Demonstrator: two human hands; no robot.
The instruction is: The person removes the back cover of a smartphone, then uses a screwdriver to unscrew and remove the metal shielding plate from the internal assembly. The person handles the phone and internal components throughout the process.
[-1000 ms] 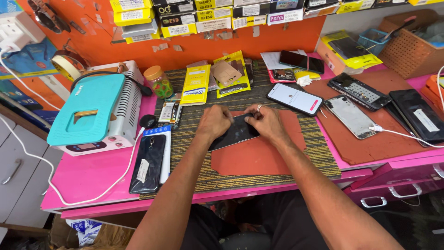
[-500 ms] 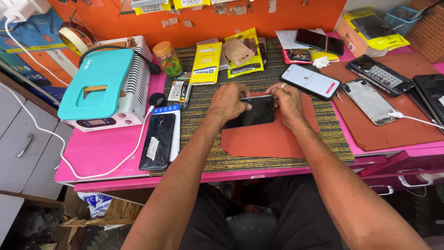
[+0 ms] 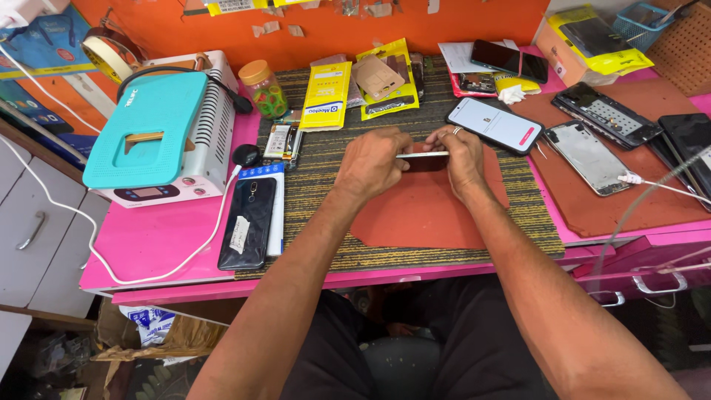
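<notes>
Both hands (image 3: pixel 415 159) grip one phone (image 3: pixel 422 155) edge-on.

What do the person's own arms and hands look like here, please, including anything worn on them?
Both forearms are bare, with no sleeves, gloves or watch in view. The right hand wears a light-coloured, silvery ring on one finger; the left hand shows no ring or other jewellery. Dark trousers show below the arms.

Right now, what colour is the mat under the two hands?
The mat is orange-red, plain; the head view shows it.
</notes>
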